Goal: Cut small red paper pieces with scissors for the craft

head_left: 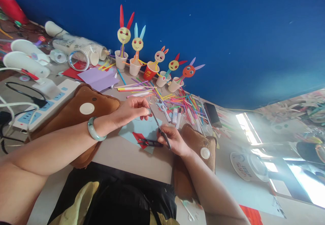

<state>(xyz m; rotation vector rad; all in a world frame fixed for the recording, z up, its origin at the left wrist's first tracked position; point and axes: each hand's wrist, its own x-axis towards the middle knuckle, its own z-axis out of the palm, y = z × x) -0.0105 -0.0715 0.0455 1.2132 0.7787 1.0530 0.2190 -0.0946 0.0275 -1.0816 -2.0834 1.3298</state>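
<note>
My right hand [174,139] is closed on a pair of scissors [165,137] with black handles, the narrow blades slanting up and left. The blade tips meet the fingertips of my left hand [138,109], which is closed in a pinch. What it pinches is too small to make out. Below both hands a light blue sheet of paper [134,129] lies on the table, with a red paper scrap [136,136] on it. Black thread snips [151,142] rest across the scrap, just left of my right hand.
Brown cushions [69,123] [195,142] lie under my forearms. Behind are scattered coloured sticks [137,89], glue tubes [175,115] and several rabbit figures in paper cups [135,67]. At left stand a power strip [54,99] with cables and purple paper [99,77]; at right, a phone [212,114].
</note>
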